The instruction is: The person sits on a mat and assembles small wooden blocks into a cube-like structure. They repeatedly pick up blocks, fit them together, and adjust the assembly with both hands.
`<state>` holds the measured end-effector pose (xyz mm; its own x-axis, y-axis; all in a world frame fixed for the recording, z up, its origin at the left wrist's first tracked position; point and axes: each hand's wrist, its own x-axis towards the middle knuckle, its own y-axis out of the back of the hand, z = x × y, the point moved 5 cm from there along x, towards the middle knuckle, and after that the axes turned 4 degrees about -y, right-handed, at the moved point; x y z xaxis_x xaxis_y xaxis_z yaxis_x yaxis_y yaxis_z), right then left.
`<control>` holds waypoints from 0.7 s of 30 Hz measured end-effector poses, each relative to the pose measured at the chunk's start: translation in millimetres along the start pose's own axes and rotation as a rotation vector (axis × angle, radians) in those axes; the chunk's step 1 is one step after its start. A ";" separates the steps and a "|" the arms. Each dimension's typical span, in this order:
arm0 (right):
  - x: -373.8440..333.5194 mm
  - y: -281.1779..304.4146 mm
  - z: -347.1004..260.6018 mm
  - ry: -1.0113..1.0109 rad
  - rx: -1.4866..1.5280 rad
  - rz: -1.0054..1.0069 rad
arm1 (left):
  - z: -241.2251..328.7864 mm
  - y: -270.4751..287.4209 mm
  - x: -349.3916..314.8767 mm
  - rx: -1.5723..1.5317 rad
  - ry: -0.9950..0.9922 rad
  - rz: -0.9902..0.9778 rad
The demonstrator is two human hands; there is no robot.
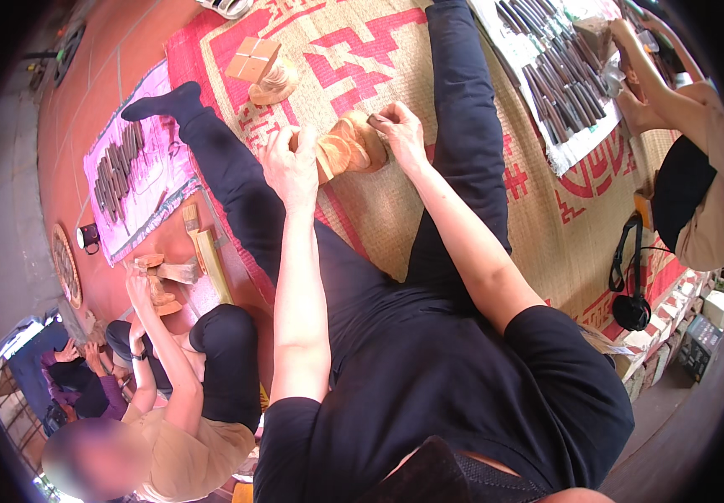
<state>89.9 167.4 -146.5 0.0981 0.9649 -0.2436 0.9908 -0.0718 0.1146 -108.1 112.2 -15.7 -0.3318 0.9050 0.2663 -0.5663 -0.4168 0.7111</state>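
Between my outstretched legs, a pale carved wooden piece (346, 151) with rounded, curving forms is held over the woven mat (379, 222). Its left end is gripped by my left hand (292, 168), whose fingers are closed against the wood. My right hand (401, 136) pinches a small dark flat piece (374, 122) at the carving's right end; its kind is too small to make out. Farther off on the mat stands another carved wooden piece (275, 82), with a brown block (252, 59) tied with pale string beside or on top of it.
Rows of chisels (556, 80) lie on a white cloth at far right, near another person's arm (664, 75). More tools (119, 172) lie on a pink cloth at left, by a mug (88, 238). A seated person (186, 402) handles a carving at lower left. Headphones (631, 310) lie right.
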 end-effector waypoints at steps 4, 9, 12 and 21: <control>-2.9 -21.4 0.5 -0.040 0.004 -0.003 | 2.3 -1.2 -6.1 -0.008 -0.029 0.032; 9.1 -18.7 6.2 -0.150 -0.056 0.174 | 19.4 -1.8 -13.6 0.002 -0.048 0.053; 35.8 -7.4 36.8 -0.231 -0.004 0.200 | 26.2 -4.0 -17.8 -0.007 -0.100 0.067; 8.3 -28.9 5.4 -0.108 -0.108 0.135 | 22.4 0.7 -24.2 -0.022 -0.088 0.083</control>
<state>62.6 176.1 -157.1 0.2447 0.9152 -0.3202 0.9527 -0.1656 0.2547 -83.5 91.9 -7.1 -0.3113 0.8710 0.3800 -0.5564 -0.4912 0.6701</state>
